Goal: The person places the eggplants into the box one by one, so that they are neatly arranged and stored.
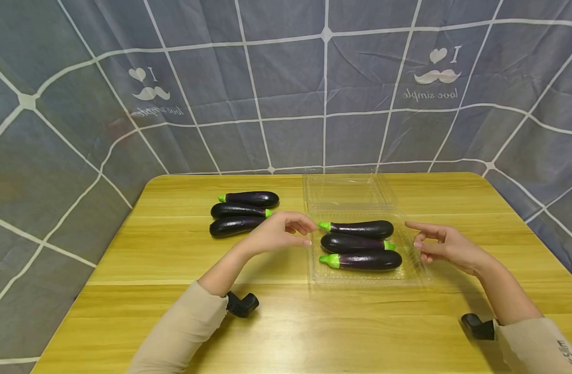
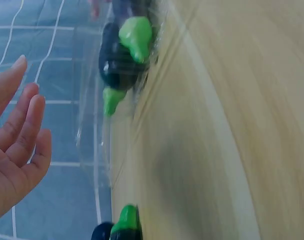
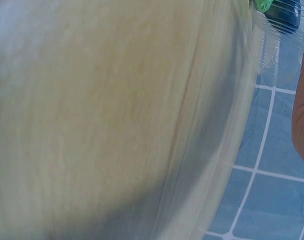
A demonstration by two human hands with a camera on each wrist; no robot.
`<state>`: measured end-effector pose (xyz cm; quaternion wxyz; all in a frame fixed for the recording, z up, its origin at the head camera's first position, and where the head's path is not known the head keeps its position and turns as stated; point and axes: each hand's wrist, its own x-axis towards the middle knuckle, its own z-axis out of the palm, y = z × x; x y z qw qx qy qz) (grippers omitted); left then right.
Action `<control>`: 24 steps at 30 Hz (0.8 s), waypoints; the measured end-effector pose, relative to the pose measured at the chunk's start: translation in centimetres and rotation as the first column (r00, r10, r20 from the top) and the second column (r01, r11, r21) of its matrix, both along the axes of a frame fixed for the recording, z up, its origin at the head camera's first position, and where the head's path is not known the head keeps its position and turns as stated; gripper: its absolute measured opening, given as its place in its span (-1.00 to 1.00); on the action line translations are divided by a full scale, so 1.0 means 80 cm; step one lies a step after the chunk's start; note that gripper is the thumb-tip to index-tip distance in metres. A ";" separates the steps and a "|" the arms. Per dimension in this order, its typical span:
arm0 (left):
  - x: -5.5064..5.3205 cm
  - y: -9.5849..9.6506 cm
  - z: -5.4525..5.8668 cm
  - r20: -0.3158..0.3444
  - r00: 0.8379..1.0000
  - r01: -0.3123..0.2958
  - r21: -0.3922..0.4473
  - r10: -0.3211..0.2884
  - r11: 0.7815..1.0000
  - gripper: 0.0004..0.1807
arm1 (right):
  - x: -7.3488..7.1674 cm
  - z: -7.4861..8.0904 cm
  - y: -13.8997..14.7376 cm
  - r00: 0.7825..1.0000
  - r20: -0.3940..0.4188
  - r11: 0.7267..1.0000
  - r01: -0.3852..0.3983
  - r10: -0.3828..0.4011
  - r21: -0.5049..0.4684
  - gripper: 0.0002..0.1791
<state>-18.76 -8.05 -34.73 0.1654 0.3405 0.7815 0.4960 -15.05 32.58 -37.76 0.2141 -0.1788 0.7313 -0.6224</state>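
Note:
Three dark purple eggplants with green stems lie side by side in a clear plastic clamshell box (image 1: 419, 272), its lid (image 1: 349, 189) folded back behind it. The nearest eggplant (image 1: 370, 260) and the farthest eggplant (image 1: 361, 228) have stems to the left; the middle eggplant (image 1: 351, 243) points its stem right. My left hand (image 1: 283, 231) hovers at the box's left side, fingers loosely bent and holding nothing. In the left wrist view its thumb and fingers stand apart. At the box's right side is my right hand (image 1: 447, 246), index finger extended, also holding nothing.
Left of the box, three more eggplants (image 1: 239, 210) lie on the wooden table (image 1: 295, 327), one partly behind my left hand. A grey checked curtain (image 1: 290, 78) hangs behind the table. Black cameras (image 1: 242, 305) sit on both wrists.

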 end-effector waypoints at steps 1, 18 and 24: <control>-0.001 -0.004 0.000 0.009 1.000 -0.008 0.008 0.008 1.000 -0.66 | 0.000 0.000 0.000 1.000 0.000 1.000 0.002 -0.002 0.003 -0.41; -0.007 -0.076 0.002 0.016 0.985 -0.170 0.036 0.170 0.985 -0.68 | 0.000 0.002 -0.001 1.000 0.008 0.999 0.019 -0.019 0.029 -0.37; -0.009 -0.100 -0.004 -0.004 0.972 -0.236 0.039 0.236 0.971 -0.63 | 0.000 0.004 -0.002 1.000 0.007 0.999 0.023 -0.024 0.038 -0.34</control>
